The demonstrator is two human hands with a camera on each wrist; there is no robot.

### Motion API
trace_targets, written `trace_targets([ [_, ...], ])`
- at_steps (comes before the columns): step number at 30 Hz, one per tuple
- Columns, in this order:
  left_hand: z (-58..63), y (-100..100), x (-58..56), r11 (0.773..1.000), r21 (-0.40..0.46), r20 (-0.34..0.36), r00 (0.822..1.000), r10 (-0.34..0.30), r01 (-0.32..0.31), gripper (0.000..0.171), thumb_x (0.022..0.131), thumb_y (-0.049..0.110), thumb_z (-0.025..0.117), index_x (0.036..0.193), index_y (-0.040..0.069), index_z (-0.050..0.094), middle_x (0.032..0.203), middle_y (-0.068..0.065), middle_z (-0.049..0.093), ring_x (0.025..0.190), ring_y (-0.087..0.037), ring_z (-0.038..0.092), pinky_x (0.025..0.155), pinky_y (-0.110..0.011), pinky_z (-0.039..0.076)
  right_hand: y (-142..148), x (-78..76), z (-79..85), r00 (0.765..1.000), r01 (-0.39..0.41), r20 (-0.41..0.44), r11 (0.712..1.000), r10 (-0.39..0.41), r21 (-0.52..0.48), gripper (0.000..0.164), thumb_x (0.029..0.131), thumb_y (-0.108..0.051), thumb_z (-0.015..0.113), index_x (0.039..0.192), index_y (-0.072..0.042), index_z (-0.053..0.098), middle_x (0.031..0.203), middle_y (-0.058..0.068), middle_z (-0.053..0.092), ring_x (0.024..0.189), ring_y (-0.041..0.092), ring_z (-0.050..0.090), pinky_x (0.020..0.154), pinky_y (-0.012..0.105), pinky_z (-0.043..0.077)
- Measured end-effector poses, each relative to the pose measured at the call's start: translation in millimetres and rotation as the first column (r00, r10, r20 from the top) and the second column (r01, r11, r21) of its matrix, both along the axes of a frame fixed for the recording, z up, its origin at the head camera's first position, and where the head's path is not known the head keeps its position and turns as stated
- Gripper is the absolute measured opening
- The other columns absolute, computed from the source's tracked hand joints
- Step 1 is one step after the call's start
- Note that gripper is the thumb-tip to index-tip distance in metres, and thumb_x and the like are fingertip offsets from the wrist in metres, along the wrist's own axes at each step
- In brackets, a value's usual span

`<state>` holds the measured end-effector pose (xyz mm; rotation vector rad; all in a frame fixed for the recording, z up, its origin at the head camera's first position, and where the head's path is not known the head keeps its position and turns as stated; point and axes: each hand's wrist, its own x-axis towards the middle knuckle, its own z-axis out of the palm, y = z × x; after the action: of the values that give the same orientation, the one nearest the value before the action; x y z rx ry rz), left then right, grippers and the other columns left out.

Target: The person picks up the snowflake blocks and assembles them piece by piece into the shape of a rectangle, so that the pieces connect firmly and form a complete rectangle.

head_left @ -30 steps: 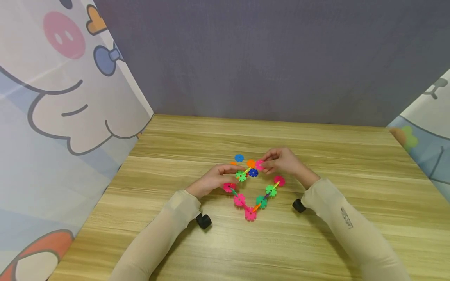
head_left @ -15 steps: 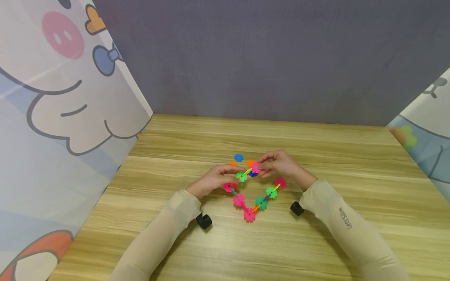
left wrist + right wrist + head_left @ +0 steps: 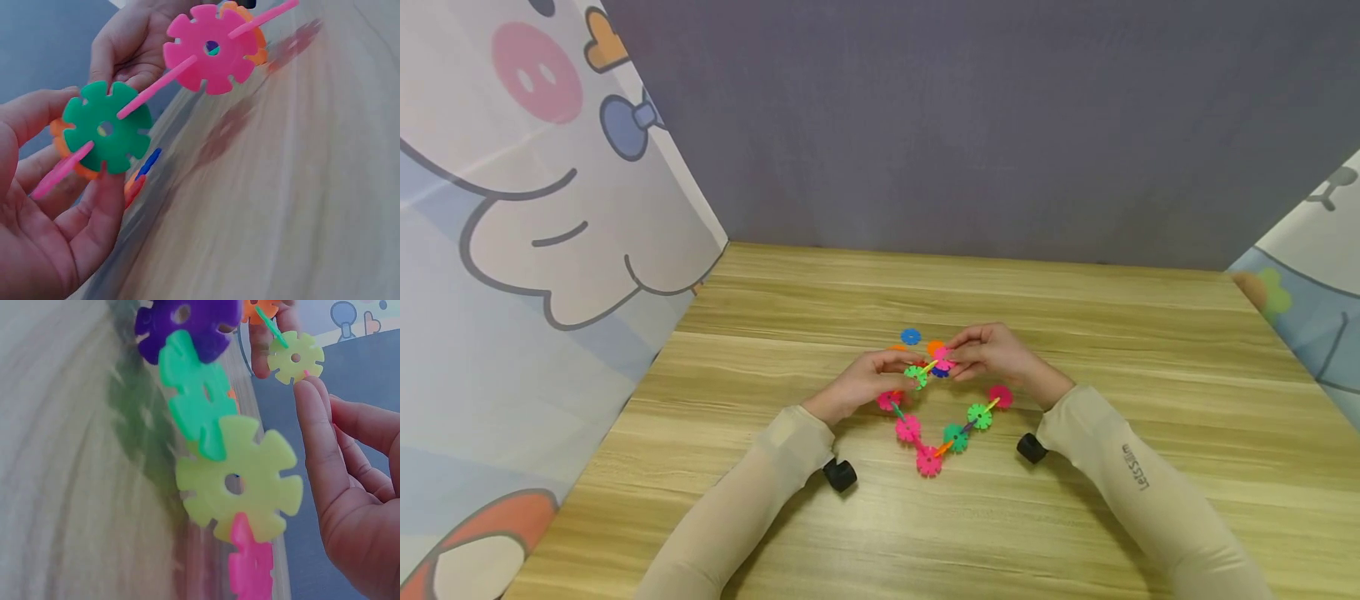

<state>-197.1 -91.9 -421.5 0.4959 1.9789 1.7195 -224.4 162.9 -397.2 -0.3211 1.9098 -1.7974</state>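
A chain of notched plastic snowflake discs bends in a V between the hands, its lowest pink disc point(image 3: 928, 462) nearest the person. My left hand point(image 3: 868, 379) pinches the chain's left arm by the bright green disc point(image 3: 915, 377). From that disc a yellow disc point(image 3: 300, 356) stands edge-on towards my right hand point(image 3: 996, 354). Finger and thumb of the right hand pinch a pink disc point(image 3: 943, 359) against the yellow one; whether their slots interlock cannot be told. The chain's other arm ends in a loose pink disc point(image 3: 1001, 397). In the left wrist view, fingers grip around a dark green disc point(image 3: 109, 128).
Loose discs lie behind the hands: a light blue one point(image 3: 911, 337), an orange one point(image 3: 936, 347) and a dark blue one point(image 3: 940, 372), partly hidden. The wooden table point(image 3: 1112, 333) meets a grey panel point(image 3: 970, 133) at the back. Black wrist cameras hang under both sleeves.
My right hand has moved left with the pink disc, bringing it against the yellow disc. The chain's lower part has shifted slightly towards the person. The left hand has barely moved.
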Motion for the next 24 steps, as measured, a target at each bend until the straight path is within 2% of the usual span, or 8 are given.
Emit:
trace_targets([
  [5,-1.3,5.7,0.4,0.999,0.036,0.009,1.000,0.029,-0.029,0.042,0.098,0.010,0.064,0.139,0.003,0.056,0.128,-0.015,0.065,0.106,-0.022,0.066,0.090,-0.034,0.054,-2.5,1.6,1.4,1.000,-0.020,0.010,1.000,0.020,-0.015,0.027,0.095,0.007,0.057,0.118,0.022,0.053,0.088,0.010,0.071,0.074,0.019,0.072,0.070,0.035,0.061],
  [8,-0.9,7.7,0.6,0.997,0.065,0.003,0.999,0.044,-0.044,0.040,0.097,0.006,0.064,0.137,0.000,0.057,0.124,-0.017,0.067,0.111,-0.023,0.065,0.090,-0.034,0.054,-3.8,2.3,1.6,1.000,-0.019,0.010,1.000,0.019,-0.017,0.025,0.095,0.008,0.056,0.116,0.022,0.054,0.087,0.010,0.071,0.073,0.019,0.072,0.069,0.034,0.061],
  [13,0.1,8.8,0.7,0.993,0.103,0.005,0.999,0.054,-0.054,0.039,0.096,-0.001,0.063,0.134,-0.004,0.056,0.117,-0.022,0.068,0.106,-0.024,0.067,0.088,-0.034,0.056,-5.4,5.8,3.9,1.000,-0.012,-0.006,1.000,0.012,-0.016,0.022,0.094,0.009,0.056,0.113,0.021,0.057,0.085,0.009,0.071,0.072,0.019,0.072,0.068,0.034,0.061],
  [18,1.9,9.5,0.5,0.993,0.102,0.012,0.998,0.061,-0.062,0.040,0.095,-0.003,0.063,0.134,-0.006,0.056,0.110,-0.022,0.070,0.099,-0.022,0.069,0.086,-0.033,0.056,-6.0,8.0,2.2,0.999,-0.012,-0.032,1.000,0.011,-0.025,0.021,0.093,0.010,0.058,0.111,0.021,0.058,0.084,0.010,0.072,0.071,0.019,0.072,0.068,0.037,0.061],
  [24,3.1,11.5,-0.9,0.995,0.071,0.020,0.997,0.071,-0.073,0.040,0.095,-0.002,0.064,0.134,-0.004,0.056,0.109,-0.021,0.071,0.102,-0.026,0.069,0.087,-0.033,0.056,-6.7,8.5,1.8,0.998,-0.007,-0.069,1.000,0.007,-0.003,0.020,0.093,0.010,0.059,0.109,0.022,0.059,0.084,0.012,0.071,0.070,0.019,0.072,0.068,0.037,0.061],
])
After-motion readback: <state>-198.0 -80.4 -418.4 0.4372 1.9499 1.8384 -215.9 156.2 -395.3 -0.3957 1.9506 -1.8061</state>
